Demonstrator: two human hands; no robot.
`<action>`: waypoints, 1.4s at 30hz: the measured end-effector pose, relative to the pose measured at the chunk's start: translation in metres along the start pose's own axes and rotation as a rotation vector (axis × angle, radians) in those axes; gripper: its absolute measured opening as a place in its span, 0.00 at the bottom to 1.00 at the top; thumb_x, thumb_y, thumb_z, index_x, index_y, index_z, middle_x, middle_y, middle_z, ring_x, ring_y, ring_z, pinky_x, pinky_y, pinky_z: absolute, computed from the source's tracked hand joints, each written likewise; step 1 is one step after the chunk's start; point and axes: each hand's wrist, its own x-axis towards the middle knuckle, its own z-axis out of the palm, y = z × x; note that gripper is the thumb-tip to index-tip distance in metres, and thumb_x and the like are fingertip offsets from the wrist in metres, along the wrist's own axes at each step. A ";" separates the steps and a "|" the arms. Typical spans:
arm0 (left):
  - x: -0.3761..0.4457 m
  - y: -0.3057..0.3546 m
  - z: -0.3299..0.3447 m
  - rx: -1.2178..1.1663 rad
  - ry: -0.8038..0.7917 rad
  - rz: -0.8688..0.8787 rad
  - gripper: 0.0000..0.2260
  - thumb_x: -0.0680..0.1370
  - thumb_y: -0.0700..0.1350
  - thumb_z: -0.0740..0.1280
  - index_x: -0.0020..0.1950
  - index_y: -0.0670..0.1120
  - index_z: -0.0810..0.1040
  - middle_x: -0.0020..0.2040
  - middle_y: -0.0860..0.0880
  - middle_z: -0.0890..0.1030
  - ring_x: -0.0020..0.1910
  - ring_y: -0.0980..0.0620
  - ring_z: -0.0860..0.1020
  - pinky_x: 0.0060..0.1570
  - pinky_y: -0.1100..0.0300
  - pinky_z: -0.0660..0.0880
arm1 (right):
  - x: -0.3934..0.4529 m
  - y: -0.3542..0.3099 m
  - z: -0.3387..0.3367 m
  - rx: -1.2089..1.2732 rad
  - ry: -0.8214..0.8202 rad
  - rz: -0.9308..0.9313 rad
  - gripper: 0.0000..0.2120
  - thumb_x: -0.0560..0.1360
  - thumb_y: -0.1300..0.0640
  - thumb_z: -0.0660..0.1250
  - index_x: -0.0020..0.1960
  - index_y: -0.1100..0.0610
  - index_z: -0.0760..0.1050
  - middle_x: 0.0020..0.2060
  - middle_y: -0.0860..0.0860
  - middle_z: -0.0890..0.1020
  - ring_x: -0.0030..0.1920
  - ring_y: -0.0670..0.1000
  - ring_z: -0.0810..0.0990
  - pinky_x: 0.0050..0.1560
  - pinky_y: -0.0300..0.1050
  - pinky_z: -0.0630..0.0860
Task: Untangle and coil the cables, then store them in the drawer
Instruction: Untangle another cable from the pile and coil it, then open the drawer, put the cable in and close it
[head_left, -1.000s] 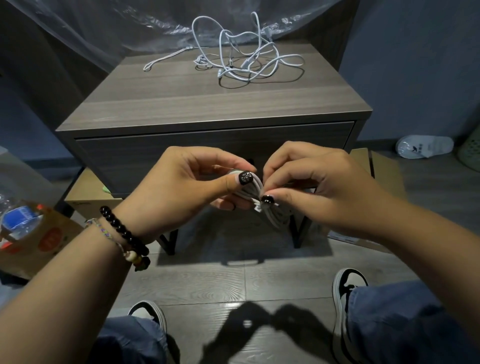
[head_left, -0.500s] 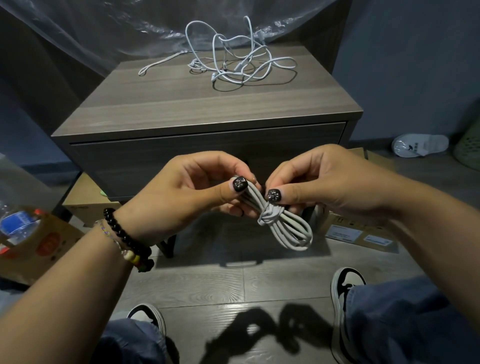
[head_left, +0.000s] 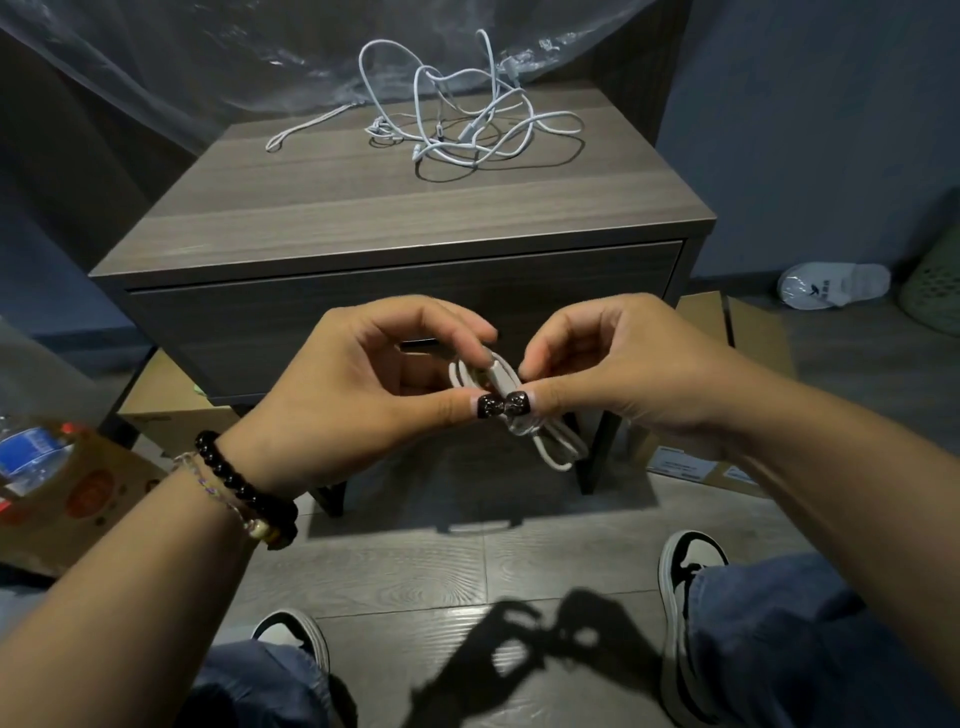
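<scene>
From the head camera: one drawer (head_left: 405, 312) in the grey bench (head_left: 363, 218), closed, its contents hidden; on the bench top one tangle of white cables (head_left: 467, 130), how many strands I cannot tell; in front of the drawer, one coiled white cable (head_left: 556, 447) held in the air; left hand (head_left: 363, 400) and right hand (head_left: 613, 374) both pinch it, fingers curled, thumbs touching; two cardboard boxes (head_left: 727, 332) under the bench.

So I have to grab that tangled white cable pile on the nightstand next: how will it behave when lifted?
The tangled cable pile is probably floppy and light: thin strands arch in loose loops. Lifted, interlocked loops would likely drag along together.
</scene>
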 end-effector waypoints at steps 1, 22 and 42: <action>0.000 0.000 0.000 -0.004 0.008 -0.004 0.15 0.65 0.41 0.75 0.50 0.40 0.79 0.54 0.44 0.81 0.48 0.44 0.83 0.51 0.54 0.80 | 0.001 0.002 0.001 0.025 0.009 0.026 0.11 0.62 0.68 0.77 0.42 0.60 0.81 0.38 0.55 0.84 0.39 0.50 0.83 0.43 0.41 0.81; -0.004 0.016 -0.007 -0.014 0.093 0.094 0.17 0.65 0.38 0.73 0.52 0.40 0.76 0.48 0.48 0.85 0.50 0.50 0.84 0.50 0.61 0.79 | 0.007 0.015 0.009 0.305 -0.267 -0.063 0.05 0.65 0.67 0.73 0.37 0.58 0.84 0.41 0.53 0.84 0.46 0.52 0.82 0.50 0.44 0.78; 0.021 -0.085 -0.005 1.229 0.116 -0.152 0.42 0.74 0.50 0.69 0.78 0.44 0.45 0.67 0.46 0.68 0.64 0.45 0.69 0.62 0.46 0.68 | 0.014 0.024 0.009 -0.173 0.467 -0.157 0.04 0.71 0.63 0.74 0.41 0.54 0.81 0.39 0.49 0.85 0.42 0.47 0.85 0.47 0.50 0.82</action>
